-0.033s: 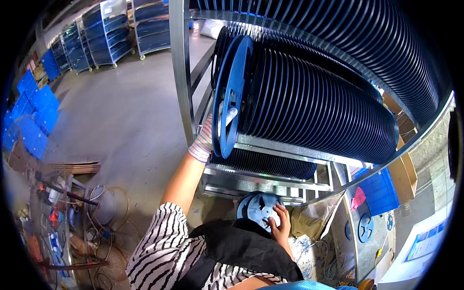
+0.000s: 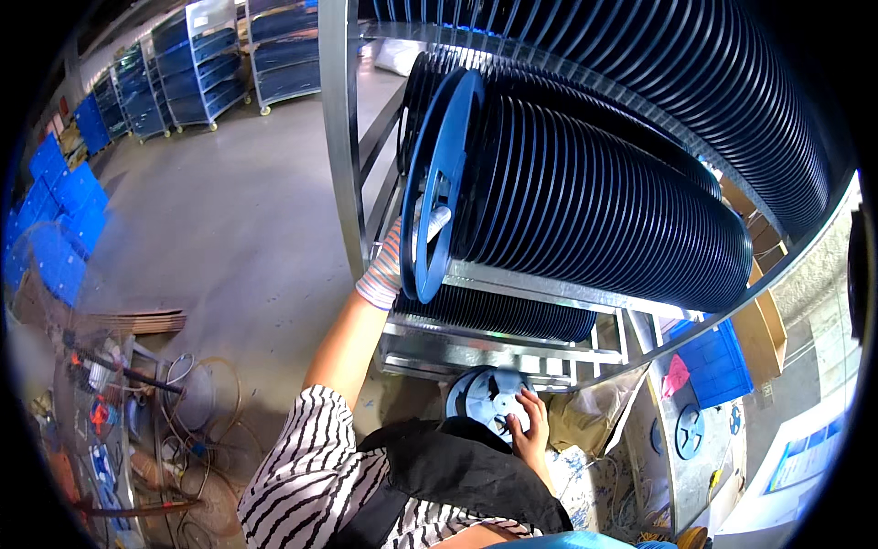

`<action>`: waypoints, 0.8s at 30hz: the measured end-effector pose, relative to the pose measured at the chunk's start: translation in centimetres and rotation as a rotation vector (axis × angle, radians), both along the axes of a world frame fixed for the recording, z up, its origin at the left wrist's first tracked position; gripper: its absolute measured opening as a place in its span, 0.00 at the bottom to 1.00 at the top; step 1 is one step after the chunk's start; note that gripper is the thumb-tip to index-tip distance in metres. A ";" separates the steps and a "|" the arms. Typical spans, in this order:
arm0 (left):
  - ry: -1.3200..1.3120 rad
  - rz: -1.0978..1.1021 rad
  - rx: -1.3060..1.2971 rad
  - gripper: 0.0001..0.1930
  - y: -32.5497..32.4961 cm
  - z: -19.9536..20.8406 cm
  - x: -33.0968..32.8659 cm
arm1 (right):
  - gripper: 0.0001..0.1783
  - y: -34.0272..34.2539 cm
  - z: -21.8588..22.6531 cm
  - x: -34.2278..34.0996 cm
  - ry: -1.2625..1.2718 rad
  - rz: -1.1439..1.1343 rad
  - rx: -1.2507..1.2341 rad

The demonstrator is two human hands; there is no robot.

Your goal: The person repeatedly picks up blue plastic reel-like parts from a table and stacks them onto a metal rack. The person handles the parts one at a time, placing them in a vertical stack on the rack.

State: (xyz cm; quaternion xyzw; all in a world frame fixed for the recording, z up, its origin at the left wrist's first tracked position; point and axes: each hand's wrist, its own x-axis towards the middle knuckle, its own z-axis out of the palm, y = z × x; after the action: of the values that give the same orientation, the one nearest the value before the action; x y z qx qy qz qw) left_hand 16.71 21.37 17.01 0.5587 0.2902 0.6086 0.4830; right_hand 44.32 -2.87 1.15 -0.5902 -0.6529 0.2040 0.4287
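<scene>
smooth plastic reel, shiny metal rack, matt cloth sleeve

No legible lettering or numbers. On white sheet, lower right of frame: blue printed panel, too small and blurred to read. On wheeled rack, upper left: pale sheet, unreadable.
</scene>
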 end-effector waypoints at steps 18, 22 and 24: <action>0.107 -0.220 -0.053 0.34 13.6 -6.9 3.2 | 0.18 5.4 -0.3 -9.0 -0.118 -0.122 -0.072; -0.026 -0.300 -0.071 0.35 13.9 -8.4 3.8 | 0.17 4.2 -1.1 -9.5 -0.048 -0.208 -0.192; -0.131 -0.382 -0.109 0.35 13.8 -8.3 4.1 | 0.17 4.0 -1.6 -9.4 -0.080 -0.221 -0.191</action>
State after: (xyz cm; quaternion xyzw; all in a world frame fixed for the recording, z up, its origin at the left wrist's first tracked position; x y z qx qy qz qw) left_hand 20.82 35.17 8.72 0.5356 0.1795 0.5245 0.6370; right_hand 34.88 1.13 -0.46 -0.7043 -0.5780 0.1931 0.3641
